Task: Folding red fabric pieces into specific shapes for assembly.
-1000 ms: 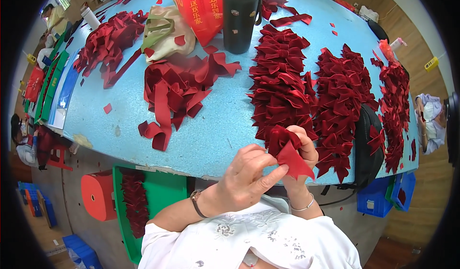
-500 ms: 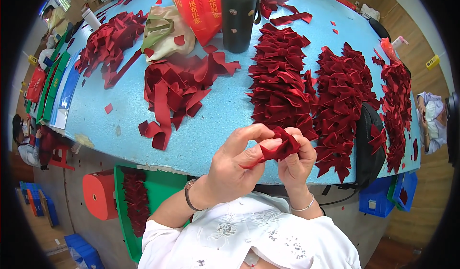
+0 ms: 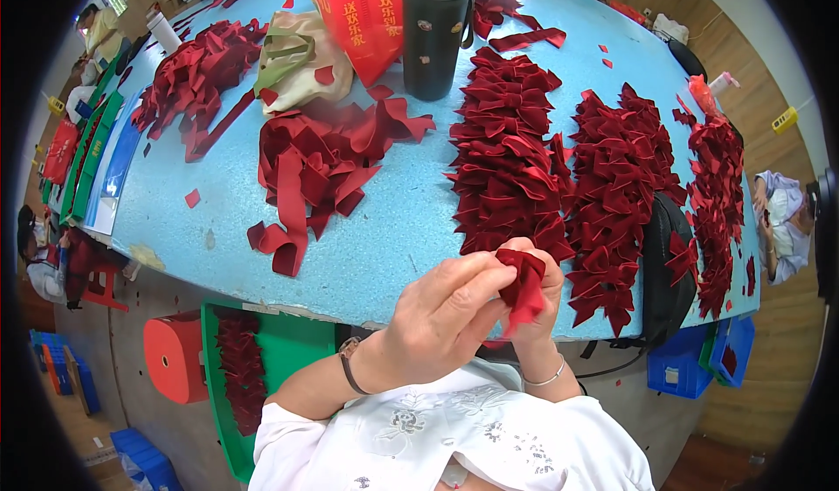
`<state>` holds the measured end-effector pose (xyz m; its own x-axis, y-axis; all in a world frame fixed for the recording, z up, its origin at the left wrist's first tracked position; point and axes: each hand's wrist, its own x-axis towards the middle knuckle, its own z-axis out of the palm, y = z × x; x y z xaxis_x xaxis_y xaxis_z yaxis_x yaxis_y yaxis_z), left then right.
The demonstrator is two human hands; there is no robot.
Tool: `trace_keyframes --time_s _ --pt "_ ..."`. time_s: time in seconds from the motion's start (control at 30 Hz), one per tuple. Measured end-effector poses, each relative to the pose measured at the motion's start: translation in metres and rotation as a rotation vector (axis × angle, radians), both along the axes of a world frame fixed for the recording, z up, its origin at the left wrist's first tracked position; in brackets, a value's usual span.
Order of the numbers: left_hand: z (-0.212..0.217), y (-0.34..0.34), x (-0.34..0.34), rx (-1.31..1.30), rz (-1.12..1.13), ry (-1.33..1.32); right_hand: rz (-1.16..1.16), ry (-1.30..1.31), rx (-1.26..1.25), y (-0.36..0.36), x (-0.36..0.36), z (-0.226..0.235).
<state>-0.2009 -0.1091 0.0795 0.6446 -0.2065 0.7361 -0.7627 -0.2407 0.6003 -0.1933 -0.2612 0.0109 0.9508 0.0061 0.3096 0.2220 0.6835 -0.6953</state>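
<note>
Between my two hands, just above the table's front edge, is a dark red ribbon bow, partly covered by my fingers. My left hand pinches it from the left, with thumb and fingertips together. On the other side my right hand has its fingers closed round the ribbon, and one tail hangs down between the hands. Just beyond them lies a long stack of dark red bows. A loose heap of cut red ribbon strips rests to the left on the blue table.
More rows of bows lie to the right, beside a black bag. A dark flask, a red bag and a cream bag stand at the back. Below the edge, a green bin holds bows. Other people sit around.
Both hands have turned the ribbon: it pointed left and now its tail hangs downward. My left fingers have come over it, nearer to my right hand. The view has shifted slightly.
</note>
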Motion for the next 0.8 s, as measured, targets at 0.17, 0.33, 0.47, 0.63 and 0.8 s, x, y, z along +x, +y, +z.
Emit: trace_keyframes --time_s 0.17,0.33,0.47,0.63,0.8 --pt "0.008 0.002 0.001 0.053 0.017 0.107 -0.052 -0.091 -0.034 0.002 0.002 0.003" --pt "-0.005 0.003 0.005 0.11 0.004 0.076 -0.086 -0.112 -0.112 -0.001 0.001 0.004" --pt "-0.007 0.003 0.01 0.114 -0.068 -0.001 -0.091 -0.133 -0.159 -0.005 0.002 0.006" --pt "-0.004 0.003 0.01 0.148 -0.011 0.044 -0.095 -0.156 -0.2 -0.003 0.0 0.005" --pt "-0.019 0.009 0.011 0.109 -0.044 -0.027 -0.104 -0.188 -0.216 0.001 0.001 0.01"
